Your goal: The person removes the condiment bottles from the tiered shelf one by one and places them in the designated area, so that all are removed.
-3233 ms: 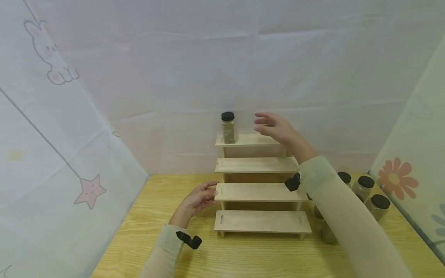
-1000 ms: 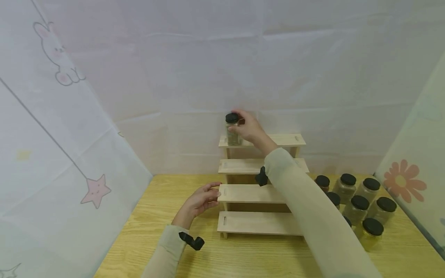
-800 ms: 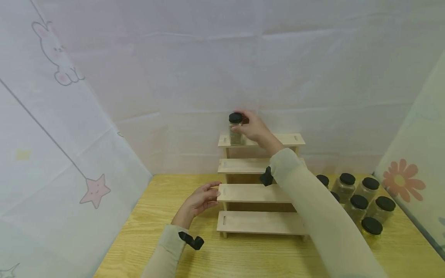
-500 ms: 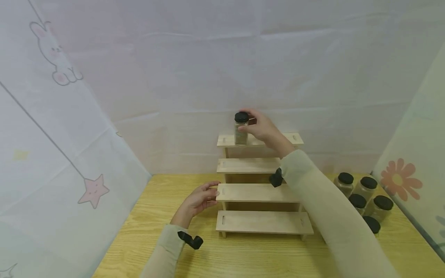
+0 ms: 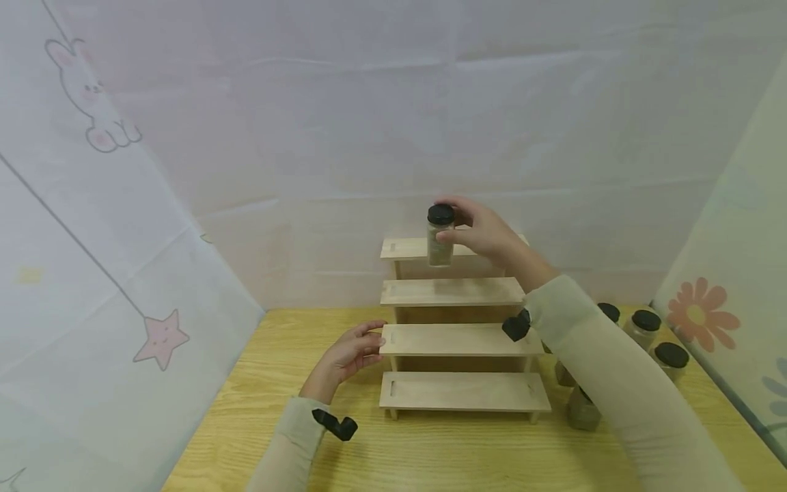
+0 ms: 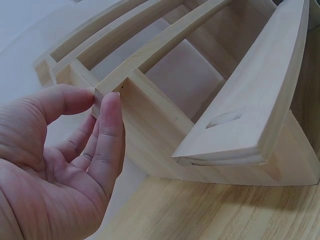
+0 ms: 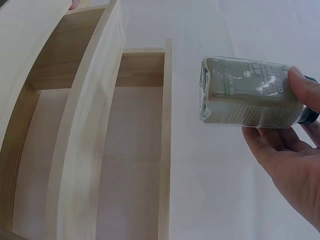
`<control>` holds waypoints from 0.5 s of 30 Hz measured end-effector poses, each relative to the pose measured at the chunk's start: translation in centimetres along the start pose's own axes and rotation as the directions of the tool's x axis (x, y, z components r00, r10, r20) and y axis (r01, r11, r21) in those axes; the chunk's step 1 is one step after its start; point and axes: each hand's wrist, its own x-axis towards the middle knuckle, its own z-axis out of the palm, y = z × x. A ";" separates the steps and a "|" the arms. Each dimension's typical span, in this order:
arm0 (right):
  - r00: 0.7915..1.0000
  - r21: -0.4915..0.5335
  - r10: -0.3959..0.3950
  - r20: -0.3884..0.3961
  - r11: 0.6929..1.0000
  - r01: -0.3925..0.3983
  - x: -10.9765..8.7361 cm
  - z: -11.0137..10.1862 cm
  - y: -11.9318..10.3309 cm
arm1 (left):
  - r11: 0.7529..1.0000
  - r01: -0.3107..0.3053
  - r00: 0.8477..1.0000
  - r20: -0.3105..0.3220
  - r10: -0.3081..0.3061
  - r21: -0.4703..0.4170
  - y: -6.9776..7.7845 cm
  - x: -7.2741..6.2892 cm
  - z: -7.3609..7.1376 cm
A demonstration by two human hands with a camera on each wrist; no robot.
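A four-step wooden rack (image 5: pixel 455 339) stands on the table. My left hand (image 5: pixel 352 352) pinches the left end of its second step from the bottom; in the left wrist view thumb and forefinger meet on that wooden edge (image 6: pixel 150 47). Up by the top step, my right hand (image 5: pixel 482 231) grips a square glass spice jar (image 5: pixel 439 251) just below its black lid. Greenish-brown powder fills the jar, which carries pale printing. From the right wrist view, the jar's base (image 7: pixel 204 90) is clear of the rack, with a gap between them.
Several more black-lidded jars (image 5: pixel 643 329) stand on the wood-grain table (image 5: pixel 430 454) right of the rack, partly behind my right sleeve (image 5: pixel 621 372). A pale cloth backdrop (image 5: pixel 344 137) rises close behind the rack, with printed side panels at left and right.
My right hand, earlier loose in the air beside the jar, has gripped it at the top step's left end and carried it right and off the step. My left hand stays put.
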 end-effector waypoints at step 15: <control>0.999 -0.030 0.011 -0.030 0.999 -0.011 -3.7 -1.6 0.7 | 1.000 -0.001 1.000 0.004 0.001 0.000 0.0 0.1 0.0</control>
